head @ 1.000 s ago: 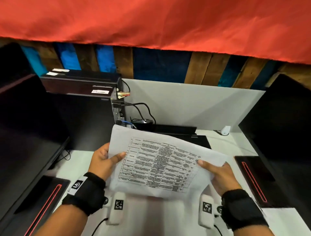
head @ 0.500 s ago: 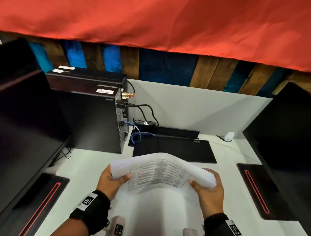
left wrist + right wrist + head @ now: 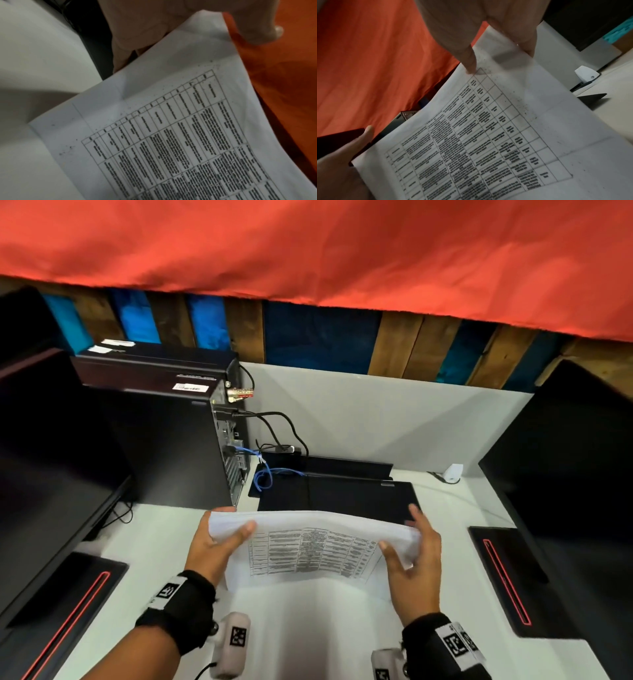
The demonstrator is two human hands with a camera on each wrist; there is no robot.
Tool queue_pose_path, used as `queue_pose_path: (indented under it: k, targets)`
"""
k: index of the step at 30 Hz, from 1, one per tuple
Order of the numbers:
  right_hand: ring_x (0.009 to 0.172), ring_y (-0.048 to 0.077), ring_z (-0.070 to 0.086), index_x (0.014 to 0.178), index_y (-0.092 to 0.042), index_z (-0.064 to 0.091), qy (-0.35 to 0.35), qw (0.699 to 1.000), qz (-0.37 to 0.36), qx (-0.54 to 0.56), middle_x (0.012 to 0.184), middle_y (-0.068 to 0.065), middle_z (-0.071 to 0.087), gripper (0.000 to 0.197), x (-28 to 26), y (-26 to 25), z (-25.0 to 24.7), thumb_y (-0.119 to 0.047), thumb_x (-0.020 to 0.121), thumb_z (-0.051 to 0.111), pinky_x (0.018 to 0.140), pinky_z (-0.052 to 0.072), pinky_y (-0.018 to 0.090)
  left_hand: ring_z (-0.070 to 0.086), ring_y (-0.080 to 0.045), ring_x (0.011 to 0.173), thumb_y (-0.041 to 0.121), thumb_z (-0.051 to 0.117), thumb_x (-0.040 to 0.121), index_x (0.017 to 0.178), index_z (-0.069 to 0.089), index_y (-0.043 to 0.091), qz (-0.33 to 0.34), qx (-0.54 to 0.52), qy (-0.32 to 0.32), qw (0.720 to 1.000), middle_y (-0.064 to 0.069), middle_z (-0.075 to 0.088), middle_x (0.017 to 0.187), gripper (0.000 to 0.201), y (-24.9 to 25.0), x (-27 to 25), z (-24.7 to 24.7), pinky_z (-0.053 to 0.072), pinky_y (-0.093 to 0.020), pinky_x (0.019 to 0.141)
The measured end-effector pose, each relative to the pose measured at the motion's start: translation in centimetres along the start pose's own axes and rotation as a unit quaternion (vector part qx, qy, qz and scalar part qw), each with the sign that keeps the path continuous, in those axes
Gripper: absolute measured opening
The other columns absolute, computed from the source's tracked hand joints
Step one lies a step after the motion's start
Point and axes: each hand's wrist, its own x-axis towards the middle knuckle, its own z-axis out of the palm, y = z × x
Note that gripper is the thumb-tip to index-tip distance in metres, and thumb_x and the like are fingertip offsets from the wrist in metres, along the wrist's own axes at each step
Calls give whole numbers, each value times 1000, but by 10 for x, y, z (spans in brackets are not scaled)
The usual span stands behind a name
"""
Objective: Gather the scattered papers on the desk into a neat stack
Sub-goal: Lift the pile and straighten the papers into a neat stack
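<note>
A sheaf of white papers (image 3: 308,546) with a printed table on the front sheet stands tilted on the white desk (image 3: 154,546), its top edge curling toward me. My left hand (image 3: 219,542) grips the left edge, thumb on the printed face. My right hand (image 3: 411,549) pinches the right edge, thumb in front and fingers straight behind. The left wrist view shows the table sheet (image 3: 171,121) under my left hand (image 3: 145,27). In the right wrist view my right hand's thumb (image 3: 471,65) presses the sheet (image 3: 488,135).
A black computer tower (image 3: 164,440) with cables (image 3: 274,426) stands at the back left. A flat black laptop (image 3: 342,494) lies just behind the papers. Dark monitors flank the desk, left (image 3: 44,474) and right (image 3: 575,491). Red cloth (image 3: 308,251) hangs overhead.
The papers have come down from chest height to the desk, both hands moving with them. The sheaf's top now bends over toward me.
</note>
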Motion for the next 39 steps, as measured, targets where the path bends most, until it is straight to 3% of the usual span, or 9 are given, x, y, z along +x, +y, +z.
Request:
queue_pose_path:
  k: [3,6,11,16,20,26,33,36,39]
  targets:
    - [115,-7,41,107,-61,53,-33,998,-18,-50,128,-10,35,48,-2,2,3,-20,86,65,100,44,22,60,-11,75,23,68,82,103,59,11,1,-48,34,998,-1,62,84,26,8,-4,9,50,-18,61]
    - [116,12,46,115,-50,55,-31,999,17,-36,127,-5,38,42,-6,6,4,-23,85,67,100,49,37,56,-16,80,18,59,88,98,60,14,-6,-52,58,997,-1,61,85,10,10,-1,10,45,-22,66]
    - [117,11,51,123,-45,54,-41,999,31,-12,122,-4,44,46,-8,14,4,-24,84,68,97,50,43,58,-22,93,25,62,85,90,61,23,-1,-25,65,998,-9,67,105,6,-1,5,1,46,-28,77]
    - [103,-13,50,115,-42,56,-43,998,17,-33,116,7,47,34,-7,11,4,-17,93,54,78,43,-3,60,-18,92,39,75,61,101,60,23,7,-10,12,1000,-2,63,98,46,-2,6,-2,48,-22,76]
    - [89,-2,58,106,-51,52,-25,999,42,-16,109,7,45,45,2,14,6,-7,94,51,70,42,-3,60,-14,90,14,91,43,111,54,17,12,76,-66,995,-1,62,100,78,-4,10,-8,52,-9,64]
    - [87,-9,57,106,-51,50,12,999,42,-9,108,5,45,50,10,16,14,-2,93,51,70,41,-4,64,-11,89,57,89,21,107,55,23,-14,3,-151,988,-3,64,104,98,6,8,-6,54,-15,64]
    - [86,-20,51,113,-47,47,19,999,32,-25,107,2,43,48,9,14,15,-3,94,50,70,38,-5,62,2,96,32,93,29,123,49,26,-36,31,-197,979,6,63,112,104,11,0,-19,53,-16,68]
    - [93,-14,50,119,-43,47,11,999,32,-29,110,1,44,46,7,16,13,-8,91,57,79,37,5,59,-2,91,1,84,60,124,52,19,-29,129,-159,978,9,65,108,74,-1,3,-22,50,-22,83]
    - [101,-24,42,126,-35,48,3,999,35,-28,114,-4,44,53,3,19,9,-6,85,65,88,36,6,61,-12,95,0,66,82,119,57,6,-26,186,-89,978,2,66,103,39,-15,11,-23,45,-40,100]
